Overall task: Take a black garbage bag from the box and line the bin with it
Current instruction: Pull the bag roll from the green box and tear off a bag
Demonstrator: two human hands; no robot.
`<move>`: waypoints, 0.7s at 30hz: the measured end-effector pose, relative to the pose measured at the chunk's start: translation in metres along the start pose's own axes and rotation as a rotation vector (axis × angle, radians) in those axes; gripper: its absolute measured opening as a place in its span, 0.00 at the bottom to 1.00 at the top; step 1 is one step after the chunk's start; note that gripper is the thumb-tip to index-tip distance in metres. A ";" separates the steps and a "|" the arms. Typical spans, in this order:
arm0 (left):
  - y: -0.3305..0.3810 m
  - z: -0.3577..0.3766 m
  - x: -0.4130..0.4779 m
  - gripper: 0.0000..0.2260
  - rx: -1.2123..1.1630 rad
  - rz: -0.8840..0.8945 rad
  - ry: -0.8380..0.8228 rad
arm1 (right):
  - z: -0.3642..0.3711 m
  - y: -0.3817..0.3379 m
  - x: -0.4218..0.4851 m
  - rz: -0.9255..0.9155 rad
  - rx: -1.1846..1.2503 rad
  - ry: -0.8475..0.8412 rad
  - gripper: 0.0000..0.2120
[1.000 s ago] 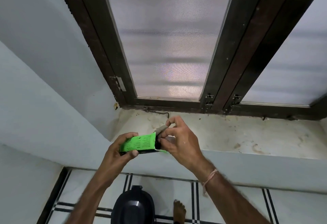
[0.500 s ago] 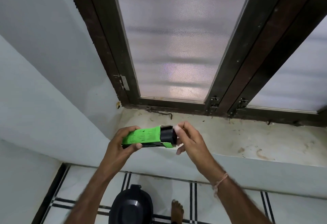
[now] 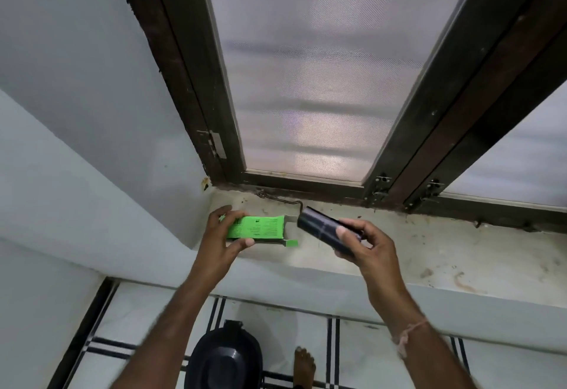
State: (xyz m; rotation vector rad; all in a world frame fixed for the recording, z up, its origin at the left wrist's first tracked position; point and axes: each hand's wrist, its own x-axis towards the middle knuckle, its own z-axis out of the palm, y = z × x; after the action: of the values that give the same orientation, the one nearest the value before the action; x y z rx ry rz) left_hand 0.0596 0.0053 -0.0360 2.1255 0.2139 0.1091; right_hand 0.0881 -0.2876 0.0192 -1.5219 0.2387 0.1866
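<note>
I can read nothing on my feed. The only print I see is on the green box [image 3: 256, 228]: several blocks of small black lettering across its upward face, with a small dark mark among them, all too fine and blurred for me to make out.

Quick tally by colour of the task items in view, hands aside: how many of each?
Green: 1, the box
Black: 2, the bag roll and the bin
Total: 3
</note>
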 end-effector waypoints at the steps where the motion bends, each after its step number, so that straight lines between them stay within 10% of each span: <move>1: -0.005 0.004 0.006 0.21 0.032 -0.001 -0.005 | -0.001 0.001 0.001 0.002 0.015 0.008 0.07; 10: -0.012 0.021 0.008 0.44 0.573 0.019 0.275 | 0.017 0.014 0.003 0.059 0.120 -0.021 0.08; 16: 0.003 0.035 -0.012 0.41 0.713 0.063 0.429 | 0.049 0.019 0.001 0.089 0.165 -0.071 0.08; 21: 0.043 0.043 -0.034 0.21 -0.059 -0.159 0.295 | 0.068 0.016 -0.008 0.050 0.130 -0.123 0.09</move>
State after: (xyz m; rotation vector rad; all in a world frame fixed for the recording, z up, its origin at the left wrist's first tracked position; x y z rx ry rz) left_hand 0.0384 -0.0596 -0.0229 2.0193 0.5452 0.3316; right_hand 0.0789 -0.2187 0.0081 -1.3709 0.1871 0.2976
